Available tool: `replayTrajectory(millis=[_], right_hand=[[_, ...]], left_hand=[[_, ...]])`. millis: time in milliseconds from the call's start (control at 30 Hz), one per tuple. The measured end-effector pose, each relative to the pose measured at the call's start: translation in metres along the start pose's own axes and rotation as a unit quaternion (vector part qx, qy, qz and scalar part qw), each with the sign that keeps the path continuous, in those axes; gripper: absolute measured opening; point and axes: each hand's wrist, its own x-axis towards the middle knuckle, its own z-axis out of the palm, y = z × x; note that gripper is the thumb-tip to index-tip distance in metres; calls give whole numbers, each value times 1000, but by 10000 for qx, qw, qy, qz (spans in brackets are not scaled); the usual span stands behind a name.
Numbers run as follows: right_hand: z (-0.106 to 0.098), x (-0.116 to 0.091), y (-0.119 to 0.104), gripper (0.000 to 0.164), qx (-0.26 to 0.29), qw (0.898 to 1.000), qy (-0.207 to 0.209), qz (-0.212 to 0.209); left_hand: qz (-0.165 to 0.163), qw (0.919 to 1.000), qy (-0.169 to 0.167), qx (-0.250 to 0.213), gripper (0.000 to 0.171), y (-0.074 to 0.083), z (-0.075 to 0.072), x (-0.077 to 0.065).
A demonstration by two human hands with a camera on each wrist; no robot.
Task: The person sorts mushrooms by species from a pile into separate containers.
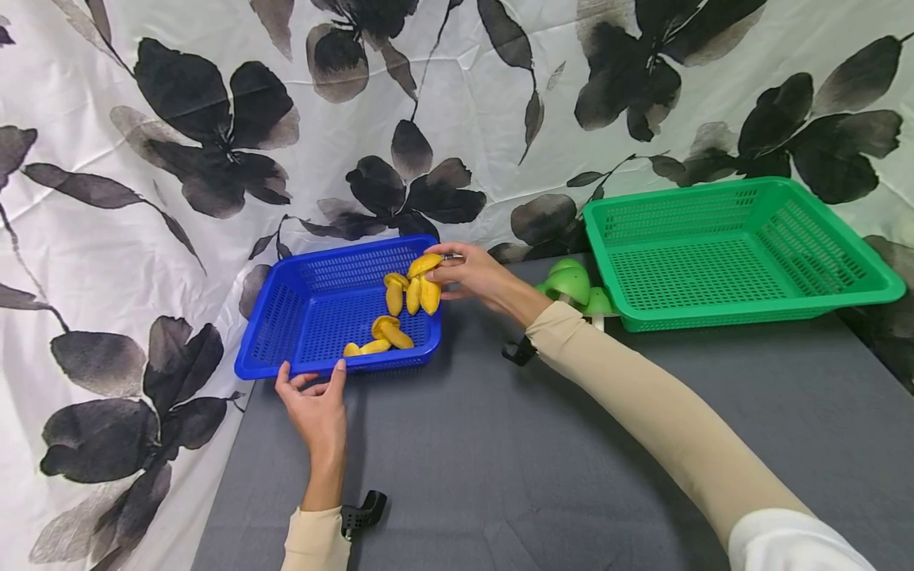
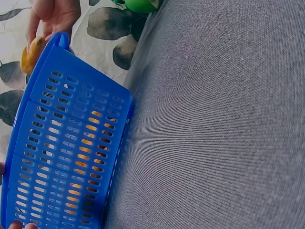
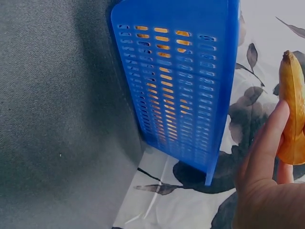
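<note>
My right hand (image 1: 471,276) holds a bunch of yellow toy bananas (image 1: 430,295) by its top, above the right end of the blue basket (image 1: 274,317). In the right wrist view the held bananas (image 3: 291,86) show a brown tip, with fingers around their lower part. More yellow bananas (image 1: 391,331) lie inside the basket, along its front and right side. My left hand (image 1: 317,412) grips the basket's front rim, thumb and forefinger on the edge. Only a few of its fingertips (image 2: 16,224) show in the left wrist view, against the basket wall.
A green basket (image 1: 628,319) stands at the back right of the grey table (image 1: 514,476). Several green rounded pieces (image 1: 569,281) lie beside its left end, partly behind my right forearm. A flowered cloth (image 1: 457,119) hangs behind the table.
</note>
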Motion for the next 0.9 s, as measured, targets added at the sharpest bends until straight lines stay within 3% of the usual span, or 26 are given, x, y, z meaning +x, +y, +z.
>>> replayTrajectory(millis=[400,900], right_hand=[[10,15,0,49,137,9999,46,81],[11,17,3,44,236,9994,38,243]], left_hand=[[38,10000,-4,-19,92,0,1,1],[-8,10000,24,-22,92,0,0,1]])
